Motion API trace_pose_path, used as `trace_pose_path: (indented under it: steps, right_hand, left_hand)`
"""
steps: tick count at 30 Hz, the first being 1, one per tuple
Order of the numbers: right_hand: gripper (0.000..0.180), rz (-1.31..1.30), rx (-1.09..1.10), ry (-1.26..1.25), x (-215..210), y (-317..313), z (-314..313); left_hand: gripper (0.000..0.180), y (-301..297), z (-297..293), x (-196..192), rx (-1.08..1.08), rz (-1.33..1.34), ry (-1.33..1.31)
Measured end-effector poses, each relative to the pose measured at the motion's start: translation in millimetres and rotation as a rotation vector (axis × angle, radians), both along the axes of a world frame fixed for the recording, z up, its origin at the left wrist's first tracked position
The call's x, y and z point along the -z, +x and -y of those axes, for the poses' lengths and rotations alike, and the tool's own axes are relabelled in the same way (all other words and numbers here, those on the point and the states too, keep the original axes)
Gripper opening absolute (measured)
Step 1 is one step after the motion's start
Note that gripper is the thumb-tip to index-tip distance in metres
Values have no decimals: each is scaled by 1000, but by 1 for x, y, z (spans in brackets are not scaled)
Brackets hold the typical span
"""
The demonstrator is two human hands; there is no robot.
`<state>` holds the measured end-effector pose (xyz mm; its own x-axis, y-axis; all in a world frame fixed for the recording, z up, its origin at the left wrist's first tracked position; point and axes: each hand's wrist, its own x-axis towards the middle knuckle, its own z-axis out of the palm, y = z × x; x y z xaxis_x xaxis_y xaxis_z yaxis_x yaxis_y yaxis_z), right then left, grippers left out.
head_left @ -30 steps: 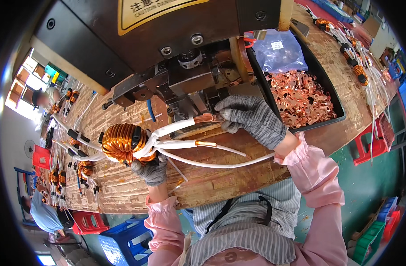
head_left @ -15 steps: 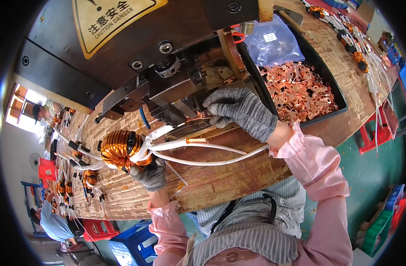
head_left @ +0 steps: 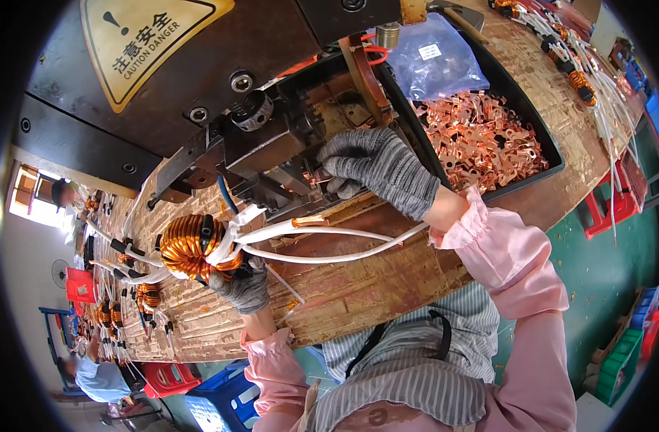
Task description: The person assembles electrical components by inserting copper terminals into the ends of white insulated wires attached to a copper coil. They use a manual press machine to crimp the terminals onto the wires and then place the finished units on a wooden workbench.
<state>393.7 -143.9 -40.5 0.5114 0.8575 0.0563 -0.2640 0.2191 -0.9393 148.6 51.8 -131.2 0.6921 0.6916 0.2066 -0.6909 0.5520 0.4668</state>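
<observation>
My left hand (head_left: 246,291), in a grey knit glove, is closed around the lower side of a copper-wound toroidal coil (head_left: 187,246). White-sleeved leads (head_left: 329,259) run from the coil to the right, and one ends in a bare copper tip (head_left: 309,221). My gloved right hand (head_left: 383,169) is at the jaws of a dark metal press (head_left: 272,147). Its thumb and fingers pinch a small copper terminal (head_left: 316,179), partly hidden by the fingertips and the tooling. Another white-sleeved lead from the coil reaches up to the press.
A black tray (head_left: 554,167) beside the press holds a heap of copper terminals (head_left: 481,140) and a clear plastic bag (head_left: 434,61). More wound coils lie on the worn wooden bench (head_left: 344,302) at left and far right. Red stools and a blue crate stand below. Other people are at left.
My view has shifted slightly, so the press sits further left and up. My right hand has moved a little at the press jaws, and the copper terminal shows more clearly. The left hand keeps its hold.
</observation>
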Motion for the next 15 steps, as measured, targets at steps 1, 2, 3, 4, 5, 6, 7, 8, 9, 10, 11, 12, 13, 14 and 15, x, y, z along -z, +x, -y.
trace_pose_path:
  steps: [1, 2, 3, 4, 5, 6, 7, 8, 9, 10, 11, 12, 13, 14, 15]
  right_hand:
    - [14, 28, 16, -22, -2, -1, 1]
    - [14, 56, 31, -47, -4, -1, 2]
    - [14, 84, 46, -71, -5, -1, 2]
    - [15, 196, 111, -96, -4, 0, 2]
    - [16, 308, 175, -118, -4, 2, 4]
    - [17, 420, 239, -139, -3, 5, 6]
    - [19, 366, 237, -111, -2, 9, 10]
    - [20, 324, 269, -67, -1, 11, 15]
    - [20, 281, 302, -23, -2, 13, 19]
    - [21, 238, 334, 21, -4, 15, 25]
    - [21, 198, 333, -1, -6, 17, 34]
    - [21, 180, 361, -2, -8, 18, 40]
    - [21, 161, 389, -2, -10, 18, 46]
    - [20, 143, 418, -2, -10, 18, 51]
    - [21, 117, 426, 26, -7, 19, 56]
  left_hand:
    - [75, -1, -1, 1, 23, 27, -19]
    - [72, 0, 0, 0, 5, 13, -7]
    - [70, 3, 3, -2, -13, 0, 5]
    - [67, 4, 5, -3, -31, -13, 17]
    - [67, 4, 6, -3, -33, -18, 22]
    - [67, 3, 6, -4, -34, -22, 27]
    - [67, 3, 6, -4, -35, -27, 32]
    - [67, 3, 6, -4, -36, -27, 37]
    - [67, 4, 6, -4, -38, -27, 41]
    - [67, 4, 6, -4, -39, -27, 46]
    - [67, 3, 6, -3, -39, -20, 41]
    - [67, 3, 4, -1, -38, -13, 37]
    - [67, 2, 4, 0, -38, -5, 33]
    - [68, 2, 4, -1, -27, -5, 41]
    - [68, 3, 5, -2, -17, -5, 50]
